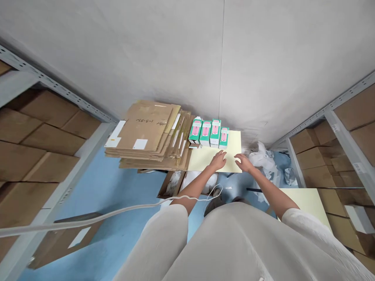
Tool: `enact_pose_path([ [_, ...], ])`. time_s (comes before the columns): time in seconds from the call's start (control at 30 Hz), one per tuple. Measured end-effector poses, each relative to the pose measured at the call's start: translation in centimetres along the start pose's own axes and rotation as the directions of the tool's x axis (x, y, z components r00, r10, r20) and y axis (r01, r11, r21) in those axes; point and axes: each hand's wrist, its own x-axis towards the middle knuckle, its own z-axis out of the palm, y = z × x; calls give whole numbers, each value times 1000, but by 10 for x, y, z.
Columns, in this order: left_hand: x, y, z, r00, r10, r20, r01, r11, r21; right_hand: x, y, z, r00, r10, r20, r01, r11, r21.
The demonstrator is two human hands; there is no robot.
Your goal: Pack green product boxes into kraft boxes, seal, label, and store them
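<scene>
My left hand [218, 160] is over the pale yellow tabletop [202, 160], fingers apart and holding nothing. Near the table's right edge, my right hand [243, 162] has its fingers curved and parted, also with nothing in it. Beyond my left hand, several green-and-white boxes with pink pictures stand in a row against the wall. The leftmost box [195, 130] has its top flap up. At the right end is a smaller box [224, 137], closest to my hands.
Flattened cardboard cartons [146, 125] are stacked left of the boxes. An open carton [170, 184] with white material is below the table. A white cable [117, 212] crosses in front of me. Crumpled plastic [263, 158] lies at right. Shelves of brown cartons [43, 132] flank both sides.
</scene>
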Motion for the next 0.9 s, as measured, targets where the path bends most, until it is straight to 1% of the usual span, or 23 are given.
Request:
enact_pose_path([
  [0.17,34,-14,-1,998,-65,23,66,998,-20,43,10,10,996,63,66,-65,998,24],
  [0.3,61,-14,4,988,-153,20,153,988,-28,77,25,16,987,125,105,-133,988,73],
  [0.43,77,-12,12,977,-213,22,213,977,-26,105,41,19,984,126,127,-141,983,120],
  [0.53,81,-9,18,980,-196,22,196,981,4,119,51,18,979,147,139,-169,973,158],
  [0.63,83,-4,21,985,-168,48,166,985,38,128,59,15,974,177,141,-205,956,212],
  [0.73,89,1,24,988,-137,66,136,990,25,135,65,11,965,219,143,-251,929,271],
  [0.8,94,2,26,992,-118,34,120,992,-33,140,68,8,960,249,130,-278,908,312],
  [0.83,98,2,28,992,-124,-1,123,989,-77,142,69,7,957,262,123,-288,896,337],
  [0.9,105,-1,30,981,-176,-83,159,971,-180,146,68,5,949,290,121,-314,864,393],
])
